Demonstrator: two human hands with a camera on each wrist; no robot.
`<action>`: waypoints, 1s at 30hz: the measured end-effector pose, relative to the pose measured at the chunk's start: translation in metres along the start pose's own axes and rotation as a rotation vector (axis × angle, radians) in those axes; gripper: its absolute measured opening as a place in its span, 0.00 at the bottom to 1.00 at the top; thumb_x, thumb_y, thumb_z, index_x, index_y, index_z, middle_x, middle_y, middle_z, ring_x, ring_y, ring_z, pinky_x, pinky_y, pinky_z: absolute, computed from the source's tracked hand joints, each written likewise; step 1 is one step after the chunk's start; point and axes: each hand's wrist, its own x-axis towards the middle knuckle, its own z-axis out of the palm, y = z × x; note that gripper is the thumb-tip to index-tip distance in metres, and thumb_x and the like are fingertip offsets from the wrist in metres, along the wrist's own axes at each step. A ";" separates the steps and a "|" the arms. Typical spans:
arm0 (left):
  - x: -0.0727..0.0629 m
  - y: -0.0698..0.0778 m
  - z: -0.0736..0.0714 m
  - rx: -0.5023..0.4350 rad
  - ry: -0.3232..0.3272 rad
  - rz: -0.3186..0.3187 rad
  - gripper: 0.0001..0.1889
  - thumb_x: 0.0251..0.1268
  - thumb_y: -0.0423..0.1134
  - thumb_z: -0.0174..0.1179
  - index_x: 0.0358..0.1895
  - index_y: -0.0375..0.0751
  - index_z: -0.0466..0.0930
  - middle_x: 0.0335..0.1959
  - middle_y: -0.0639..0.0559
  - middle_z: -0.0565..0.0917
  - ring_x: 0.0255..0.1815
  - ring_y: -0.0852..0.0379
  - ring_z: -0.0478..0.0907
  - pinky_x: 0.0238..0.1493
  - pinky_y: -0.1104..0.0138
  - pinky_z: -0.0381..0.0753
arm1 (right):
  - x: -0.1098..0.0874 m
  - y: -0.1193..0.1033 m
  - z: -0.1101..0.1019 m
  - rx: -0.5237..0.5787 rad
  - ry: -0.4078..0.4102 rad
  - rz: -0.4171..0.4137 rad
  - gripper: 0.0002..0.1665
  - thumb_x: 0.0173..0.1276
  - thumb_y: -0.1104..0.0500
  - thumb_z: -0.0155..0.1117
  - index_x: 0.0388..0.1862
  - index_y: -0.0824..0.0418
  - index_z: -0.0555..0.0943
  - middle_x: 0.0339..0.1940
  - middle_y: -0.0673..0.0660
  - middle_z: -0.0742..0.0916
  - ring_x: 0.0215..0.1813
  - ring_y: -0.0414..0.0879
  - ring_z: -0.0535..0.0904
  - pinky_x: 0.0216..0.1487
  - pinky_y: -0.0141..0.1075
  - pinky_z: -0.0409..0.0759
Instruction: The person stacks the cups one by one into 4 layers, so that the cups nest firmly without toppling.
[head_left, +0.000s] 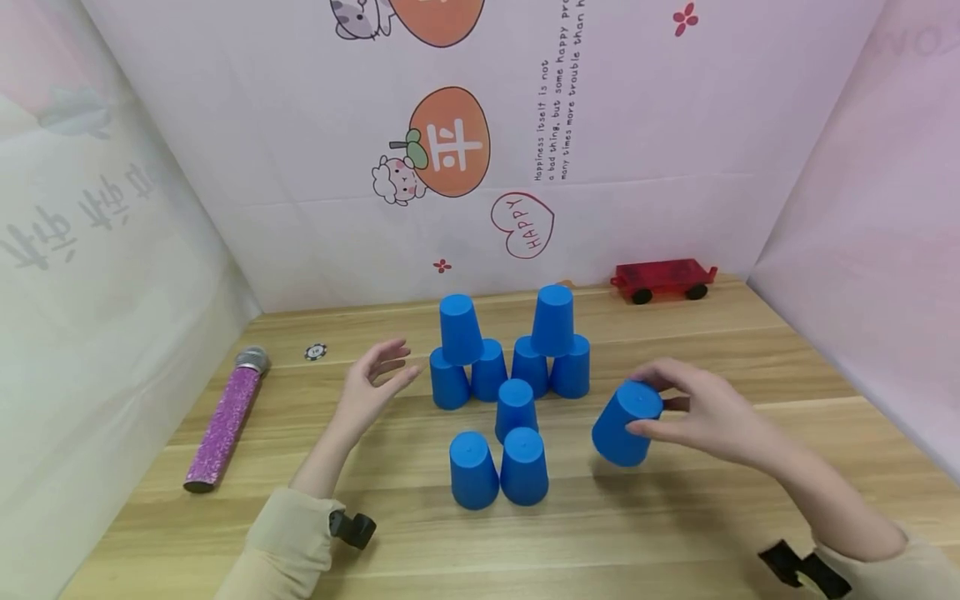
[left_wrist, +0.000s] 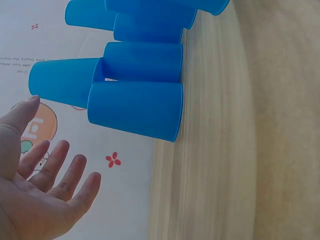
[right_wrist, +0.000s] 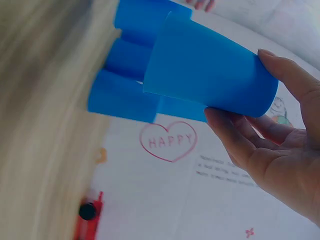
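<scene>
My right hand (head_left: 697,408) grips an upside-down blue cup (head_left: 627,425) near its base, tilted and held off the table at the right of the other cups. My left hand (head_left: 375,375) has its fingers spread and holds nothing, just left of the stacked cups. Behind, two small stacks each have one cup (head_left: 461,330) bridging two cups beneath; the right stack's upper cup (head_left: 553,321) leans close behind. In front of them stands a single cup (head_left: 516,408), partly hidden by a front pair, a left cup (head_left: 473,471) and a right cup (head_left: 524,468).
A glittery purple microphone (head_left: 228,425) lies on the wooden table (head_left: 390,542) at the left. Beside it is a small poker chip (head_left: 316,352). A red toy wagon (head_left: 664,280) stands at the back right, against the printed cloth wall (head_left: 315,233).
</scene>
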 end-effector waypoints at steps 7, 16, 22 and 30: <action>-0.020 0.001 -0.006 0.043 -0.011 0.037 0.27 0.61 0.40 0.63 0.63 0.41 0.68 0.57 0.40 0.77 0.59 0.44 0.75 0.60 0.49 0.75 | 0.014 -0.010 -0.032 -0.062 0.050 -0.013 0.28 0.52 0.60 0.74 0.52 0.63 0.76 0.45 0.57 0.84 0.46 0.38 0.78 0.44 0.44 0.84; -0.053 0.012 0.000 0.044 -0.067 0.034 0.30 0.60 0.39 0.63 0.65 0.42 0.64 0.58 0.41 0.77 0.61 0.46 0.74 0.58 0.54 0.77 | 0.052 -0.032 -0.061 -0.104 0.077 -0.072 0.27 0.53 0.61 0.74 0.52 0.62 0.76 0.45 0.58 0.84 0.45 0.52 0.80 0.44 0.45 0.84; -0.071 0.016 0.008 0.031 -0.107 -0.014 0.29 0.59 0.40 0.64 0.64 0.46 0.66 0.59 0.43 0.76 0.62 0.44 0.72 0.61 0.50 0.74 | 0.083 -0.046 -0.067 -0.076 0.038 0.001 0.26 0.57 0.58 0.71 0.54 0.63 0.76 0.48 0.61 0.83 0.48 0.54 0.81 0.48 0.47 0.83; -0.080 0.022 0.028 0.043 -0.172 -0.074 0.31 0.57 0.42 0.66 0.64 0.46 0.66 0.62 0.45 0.75 0.64 0.42 0.70 0.60 0.52 0.75 | 0.129 -0.059 -0.063 -0.045 -0.011 0.001 0.26 0.60 0.55 0.68 0.55 0.63 0.75 0.51 0.64 0.82 0.52 0.58 0.79 0.54 0.55 0.79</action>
